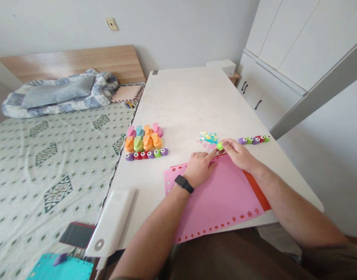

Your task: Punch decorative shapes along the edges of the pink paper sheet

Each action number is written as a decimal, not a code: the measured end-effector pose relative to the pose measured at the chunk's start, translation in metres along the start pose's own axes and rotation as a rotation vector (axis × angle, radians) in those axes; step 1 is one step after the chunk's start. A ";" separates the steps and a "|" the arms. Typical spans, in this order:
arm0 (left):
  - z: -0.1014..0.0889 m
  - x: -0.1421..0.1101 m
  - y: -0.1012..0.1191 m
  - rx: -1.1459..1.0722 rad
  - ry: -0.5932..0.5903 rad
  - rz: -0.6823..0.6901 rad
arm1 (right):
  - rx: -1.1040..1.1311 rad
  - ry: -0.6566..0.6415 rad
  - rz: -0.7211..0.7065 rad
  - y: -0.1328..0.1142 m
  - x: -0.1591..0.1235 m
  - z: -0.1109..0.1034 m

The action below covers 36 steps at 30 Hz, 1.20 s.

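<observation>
A pink paper sheet point(222, 198) with punched shapes along its edges lies on the white table point(184, 97), over a red sheet point(258, 190). My left hand point(199, 168) rests on the pink sheet's far edge, fingers curled, index finger pointing at a small green paper punch point(219, 146). My right hand point(238, 153) pinches that green punch at the sheet's far edge. A little pile of coloured punched confetti point(208, 139) lies just beyond the punch. I wear a black watch point(184, 183) on my left wrist.
Several larger orange, pink and green punches point(143, 139) stand left of centre, with a row of small punches point(146, 154) in front. Another row of small punches point(254, 139) lies to the right. A white device point(111, 223) lies at the table's near left. The bed point(50, 155) is left, cupboards point(283, 46) right.
</observation>
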<state>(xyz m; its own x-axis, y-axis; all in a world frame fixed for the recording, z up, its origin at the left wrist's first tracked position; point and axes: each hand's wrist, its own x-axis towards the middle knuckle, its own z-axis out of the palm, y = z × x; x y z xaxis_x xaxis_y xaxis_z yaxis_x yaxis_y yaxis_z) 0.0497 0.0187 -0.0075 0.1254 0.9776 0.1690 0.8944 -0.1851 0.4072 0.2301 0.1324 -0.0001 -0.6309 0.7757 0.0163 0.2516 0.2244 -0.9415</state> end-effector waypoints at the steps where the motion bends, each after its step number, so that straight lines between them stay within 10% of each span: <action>1: 0.000 0.000 0.000 -0.004 0.002 -0.006 | -0.009 0.003 -0.004 0.000 0.000 0.000; 36: 0.001 0.000 -0.002 -0.032 0.010 -0.010 | -0.029 0.158 -0.052 0.002 0.002 -0.002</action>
<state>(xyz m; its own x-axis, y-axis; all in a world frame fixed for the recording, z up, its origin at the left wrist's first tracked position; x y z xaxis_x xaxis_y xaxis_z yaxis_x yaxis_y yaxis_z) 0.0486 0.0192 -0.0089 0.1118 0.9784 0.1740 0.8816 -0.1785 0.4370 0.2307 0.1353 -0.0019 -0.5208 0.8452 0.1197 0.2439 0.2817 -0.9280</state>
